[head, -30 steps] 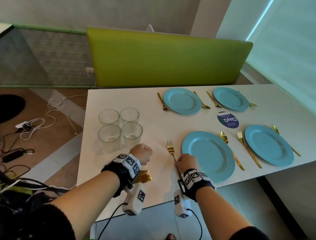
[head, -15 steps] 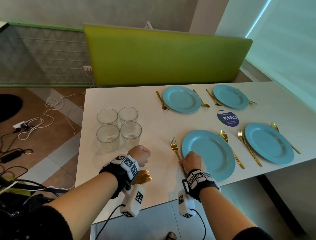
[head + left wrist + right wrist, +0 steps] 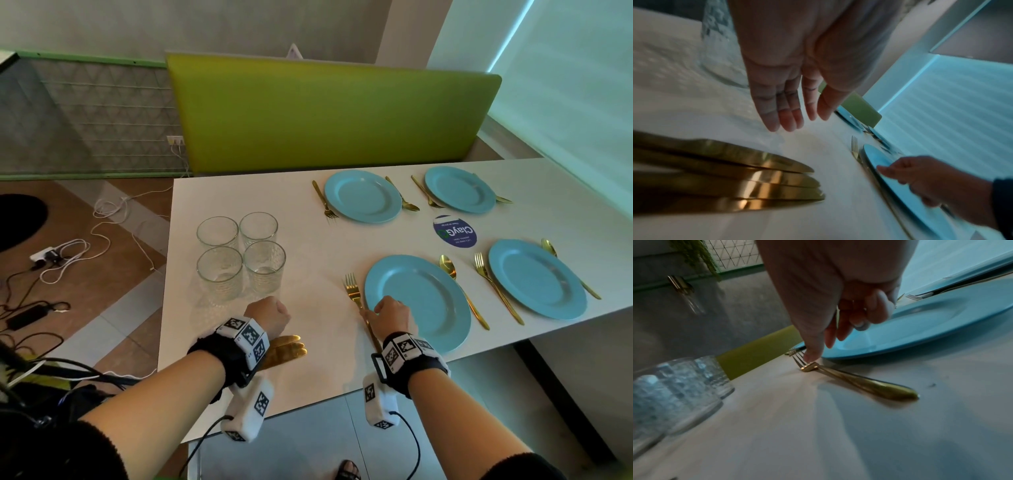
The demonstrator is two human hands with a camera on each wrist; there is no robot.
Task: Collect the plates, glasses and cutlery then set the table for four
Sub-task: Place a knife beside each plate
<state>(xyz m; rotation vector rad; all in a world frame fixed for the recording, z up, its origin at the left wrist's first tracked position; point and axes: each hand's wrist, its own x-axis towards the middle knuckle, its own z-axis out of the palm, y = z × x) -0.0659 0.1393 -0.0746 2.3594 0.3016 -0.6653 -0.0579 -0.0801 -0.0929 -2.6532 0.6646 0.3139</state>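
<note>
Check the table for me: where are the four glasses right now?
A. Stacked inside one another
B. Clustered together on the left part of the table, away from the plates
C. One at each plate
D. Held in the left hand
B: the four glasses stand in a tight two-by-two group on the table, left of the four blue plates, none at a place setting.

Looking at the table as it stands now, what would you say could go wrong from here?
The four glasses stand packed together just beyond the left hand; a careless reach might knock them. The right hand is nudging the fork beside the near plate, which sits close to the table edge.
</note>
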